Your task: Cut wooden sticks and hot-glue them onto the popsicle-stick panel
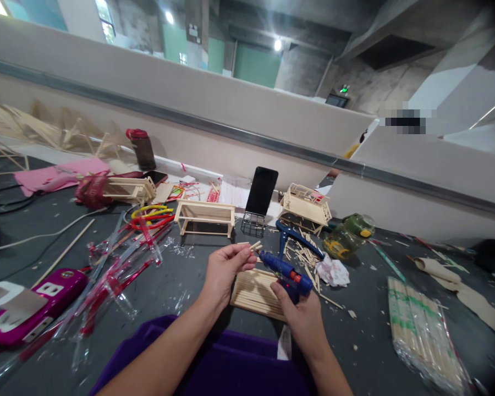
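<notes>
Between thumb and fingertips, my left hand [229, 269] pinches a short wooden stick [254, 246]. My right hand [301, 313] is wrapped round the handle of a blue glue gun [286, 269], its nozzle close to the stick; whether they touch I cannot tell. Under both hands lies a flat panel of wooden sticks laid side by side [256, 294], partly hidden by the right hand. Just beyond the glue gun sits a dark blue cutter-like tool [286, 236] among scattered cut stick pieces [303, 253].
A small wooden frame [206, 217], a phone on a wire stand [262, 192] and a wooden model [305, 206] stand behind. To the right are a green-lidded bottle [350, 236], crumpled tissue [333, 271] and bagged sticks [423, 330]. Plastic wrappers [115, 280] and a magenta power strip [37, 305] lie left.
</notes>
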A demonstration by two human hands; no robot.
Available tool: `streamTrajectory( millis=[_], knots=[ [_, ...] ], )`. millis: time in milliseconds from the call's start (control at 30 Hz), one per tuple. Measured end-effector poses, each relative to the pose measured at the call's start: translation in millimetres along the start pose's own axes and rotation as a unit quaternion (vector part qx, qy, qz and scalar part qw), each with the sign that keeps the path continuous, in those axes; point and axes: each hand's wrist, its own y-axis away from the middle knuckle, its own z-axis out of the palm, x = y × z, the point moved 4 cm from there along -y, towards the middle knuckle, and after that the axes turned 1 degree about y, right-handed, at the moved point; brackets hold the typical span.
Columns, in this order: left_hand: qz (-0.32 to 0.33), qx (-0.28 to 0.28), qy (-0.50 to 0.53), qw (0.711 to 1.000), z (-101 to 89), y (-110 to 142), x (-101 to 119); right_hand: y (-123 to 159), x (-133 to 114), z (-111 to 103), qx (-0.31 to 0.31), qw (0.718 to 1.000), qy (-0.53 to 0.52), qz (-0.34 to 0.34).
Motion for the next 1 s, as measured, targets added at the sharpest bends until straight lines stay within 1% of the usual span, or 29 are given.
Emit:
streamTrajectory(
  millis=[267,433,733,900,1000],
  knots=[
    [0.001,-0.002,0.000,1.000,-0.5,-1,-1,-1,2,-2,0.011,1.000,-0.014,0.016],
    [-0.009,-0.005,0.000,1.000,0.6,0,-1,-1,5,-4,0.029,0.999,-0.027,0.025],
    [-0.034,-0.018,0.002,0.999,0.2,0,-3,-2,4,-5,0.037,0.998,-0.043,0.037],
    [-0.039,-0.028,-0.008,0.999,-0.2,0,-4,-3,1,-8,0.066,0.997,-0.041,0.028],
    [-0.039,-0.037,-0.011,0.998,0.7,0,-5,-6,2,-10,0.081,0.994,-0.069,0.038]
  ],
)
